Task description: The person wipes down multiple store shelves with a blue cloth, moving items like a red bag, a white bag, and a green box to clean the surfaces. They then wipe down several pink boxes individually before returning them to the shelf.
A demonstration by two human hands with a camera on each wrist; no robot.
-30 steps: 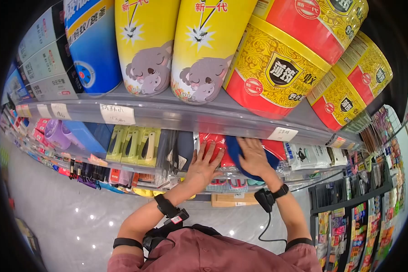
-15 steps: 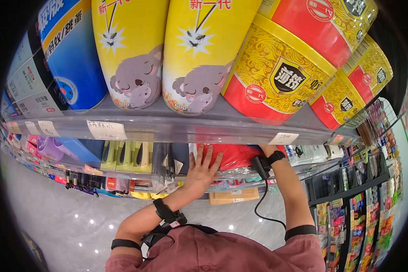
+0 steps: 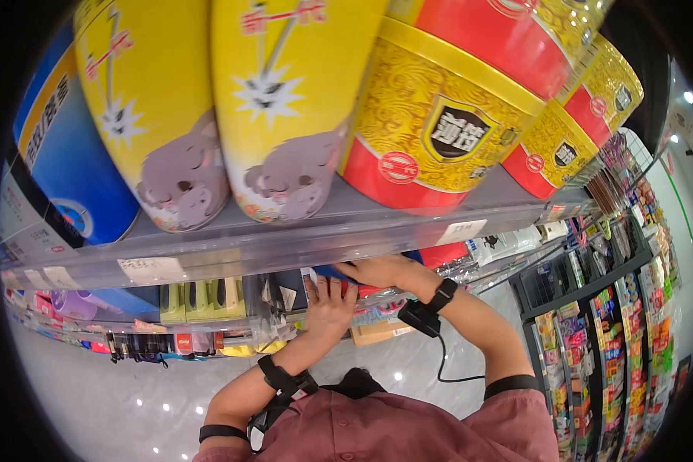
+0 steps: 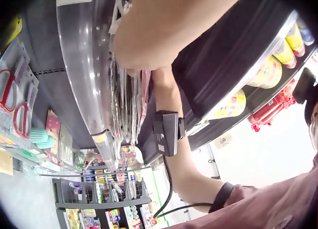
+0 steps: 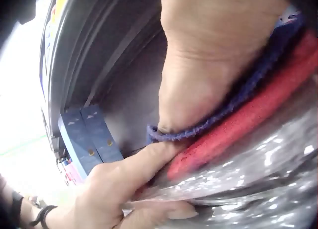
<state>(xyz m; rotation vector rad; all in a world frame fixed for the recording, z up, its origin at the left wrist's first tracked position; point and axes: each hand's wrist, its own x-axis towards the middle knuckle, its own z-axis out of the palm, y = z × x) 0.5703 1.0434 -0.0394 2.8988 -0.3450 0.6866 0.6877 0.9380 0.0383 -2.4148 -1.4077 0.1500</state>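
scene: shop aisle, person facing shelves, both arms up at the mid shelf
L hand (image 3: 327,299): centre of head view, fingers straight + spread, pressed flat on the red cloth; grasping nothing, released
L fingers (image 5: 130,165): lower left of R wrist view, index straight, tip touching blue cloth edge where it meets red; thumb below on the plastic wrap
R hand (image 3: 389,271): just right of L hand, reaching left under the shelf rail, lying on top of the blue cloth; fingertips hidden by rail, so can't tell if it's gripping or only resting
blue cloth (image 5: 248,87): knit edge, runs diagonally lower left to upper right in R wrist view, directly under the R hand, on top of red cloth
red cloth (image 5: 258,114): beneath blue cloth, touching it, inside the wrap
plastic wrap (image 5: 258,184): clear, crinkly, bottom right of R wrist view, covers the red cloth
shelf rail (image 3: 285,240): clear strip w/ price tags, crosses mid-frame above both hands
wrist cam (image 3: 417,317): black, strapped on R wrist, cable hanging down
yellow cans (image 3: 285,100): upper centre, top shelf, cartoon animal print
red-gold tubs (image 3: 446,115): upper right, beside the yellow cans
blue can (image 3: 61,177): upper left, next to the yellow ones
blue boxes (image 5: 89,139): left of R wrist view, back of shelf
floor (image 3: 92,393): lower left, glossy w/ light spots
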